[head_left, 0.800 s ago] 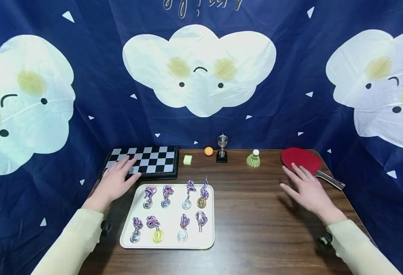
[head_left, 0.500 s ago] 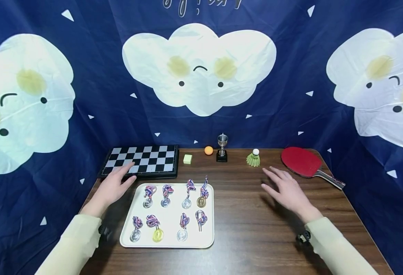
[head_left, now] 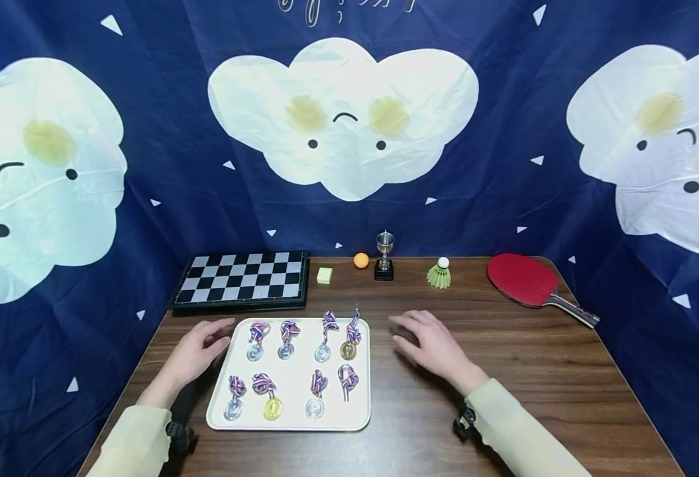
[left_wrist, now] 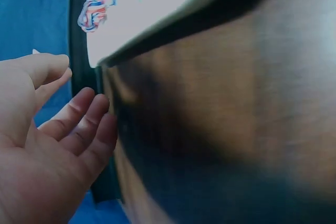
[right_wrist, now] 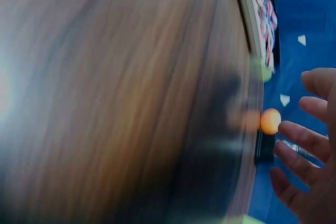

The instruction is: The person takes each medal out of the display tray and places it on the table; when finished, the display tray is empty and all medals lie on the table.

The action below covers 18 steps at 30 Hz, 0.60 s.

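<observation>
A white tray [head_left: 292,424] lies on the wooden table, bearing several medals with striped ribbons; among them are a gold medal [head_left: 273,409], a bronze one [head_left: 348,350] and silver ones. My left hand [head_left: 193,352] is at the tray's left side, fingers loosely bent and holding nothing, fingertips near its upper left corner. My right hand [head_left: 435,348] hovers to the right of the tray, fingers relaxed and nothing in them. In the left wrist view the left palm [left_wrist: 47,171] faces the tray's edge. The right wrist view shows the right fingers [right_wrist: 302,135] spread apart.
Along the back stand a chessboard [head_left: 242,278], a pale green block [head_left: 324,275], an orange ball [head_left: 361,260], a small trophy cup [head_left: 384,255] and a shuttlecock [head_left: 440,273]. A red table tennis paddle [head_left: 522,279] lies at the back right. Blue cloth hangs behind.
My right hand has swept left from beside the paddle toward the tray. The left hand has drawn back from over the chessboard to the tray's left side. The tray has stayed put.
</observation>
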Tool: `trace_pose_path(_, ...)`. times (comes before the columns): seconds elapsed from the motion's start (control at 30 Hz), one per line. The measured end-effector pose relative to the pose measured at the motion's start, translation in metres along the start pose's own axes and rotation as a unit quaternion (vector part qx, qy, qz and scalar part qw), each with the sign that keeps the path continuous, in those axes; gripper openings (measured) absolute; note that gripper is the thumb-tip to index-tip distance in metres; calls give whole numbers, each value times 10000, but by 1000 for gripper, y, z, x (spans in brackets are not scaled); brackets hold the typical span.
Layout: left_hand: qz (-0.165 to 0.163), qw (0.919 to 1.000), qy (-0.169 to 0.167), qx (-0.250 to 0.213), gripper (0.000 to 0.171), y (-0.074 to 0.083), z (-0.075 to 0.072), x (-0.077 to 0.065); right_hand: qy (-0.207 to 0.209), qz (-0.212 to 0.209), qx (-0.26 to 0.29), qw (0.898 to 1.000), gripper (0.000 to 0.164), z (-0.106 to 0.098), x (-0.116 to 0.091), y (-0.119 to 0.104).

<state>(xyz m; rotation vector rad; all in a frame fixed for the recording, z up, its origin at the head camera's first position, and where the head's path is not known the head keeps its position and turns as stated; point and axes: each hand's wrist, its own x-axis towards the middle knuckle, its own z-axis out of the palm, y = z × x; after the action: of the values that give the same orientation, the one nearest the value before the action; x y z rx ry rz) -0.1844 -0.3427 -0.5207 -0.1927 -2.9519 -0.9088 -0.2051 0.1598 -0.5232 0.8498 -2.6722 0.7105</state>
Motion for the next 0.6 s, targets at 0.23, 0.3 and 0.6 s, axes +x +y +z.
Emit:
trace_pose_path(0.23, -139, 9996, 25, -224, 38, -5, 11, -20, -249, -263, 367, 9987, 37, 21, 13, -27)
trace_pose_path(0.3, -134, 9996, 10, -258, 38, -4, 12, -24, -338, -368, 369, 9981, 35, 26, 16, -34)
trace_pose_path(0.6, 18, 9957, -445, -812, 37, -13, 14, -35, -485, -552, 149, 9972, 32, 52, 27, -53)
